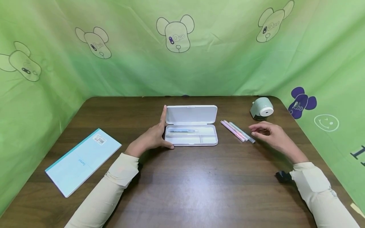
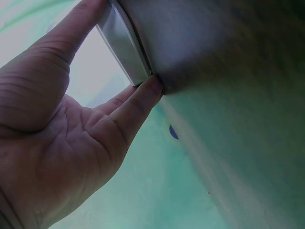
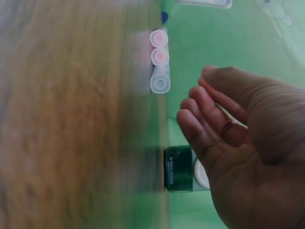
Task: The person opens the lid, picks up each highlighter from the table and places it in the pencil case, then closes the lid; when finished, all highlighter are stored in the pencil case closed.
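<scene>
A white pencil case [image 1: 191,145] lies at the middle of the table with its lid [image 1: 191,114] raised. My left hand [image 1: 152,136] holds the case at its left end, thumb at the front corner and fingers toward the back. The left wrist view has the same left hand [image 2: 81,133] against the white case [image 2: 125,45]. A slim pen [image 1: 182,130] lies in the case's long rear compartment. Three slim pens [image 1: 234,130], two pink and one grey-blue, lie side by side to the right. Near their front ends hovers my right hand [image 1: 269,133], fingers loosely bent and holding nothing.
A pale green pencil sharpener [image 1: 261,107] stands at the back right, beyond my right hand. On the left lies a light blue notebook [image 1: 84,161], set at a slant. A green printed cloth [image 1: 128,69] hangs around the table's back and sides.
</scene>
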Demonstrator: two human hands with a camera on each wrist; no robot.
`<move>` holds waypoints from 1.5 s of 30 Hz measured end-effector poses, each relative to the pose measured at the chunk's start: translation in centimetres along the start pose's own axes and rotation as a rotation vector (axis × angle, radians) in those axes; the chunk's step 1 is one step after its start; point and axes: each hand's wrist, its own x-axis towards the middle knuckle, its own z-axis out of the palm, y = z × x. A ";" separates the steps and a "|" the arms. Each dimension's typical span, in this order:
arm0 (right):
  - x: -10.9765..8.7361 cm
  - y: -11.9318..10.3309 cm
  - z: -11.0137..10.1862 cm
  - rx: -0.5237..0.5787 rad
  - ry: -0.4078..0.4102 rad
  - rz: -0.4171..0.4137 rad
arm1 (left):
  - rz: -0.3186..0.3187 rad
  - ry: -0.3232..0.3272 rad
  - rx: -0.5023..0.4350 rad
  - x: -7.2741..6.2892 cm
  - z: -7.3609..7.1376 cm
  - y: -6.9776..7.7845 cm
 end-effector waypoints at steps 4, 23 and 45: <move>0.1 0.2 0.1 0.007 -0.035 0.005 | -0.022 -0.026 -0.014 -1.2 -1.1 2.3; 0.2 0.3 0.4 0.010 -0.134 0.082 | 0.024 0.017 -0.001 1.3 0.8 -2.5; 0.6 -0.1 0.3 -0.068 -0.159 0.190 | 0.002 -0.031 -0.014 -1.0 -0.9 1.9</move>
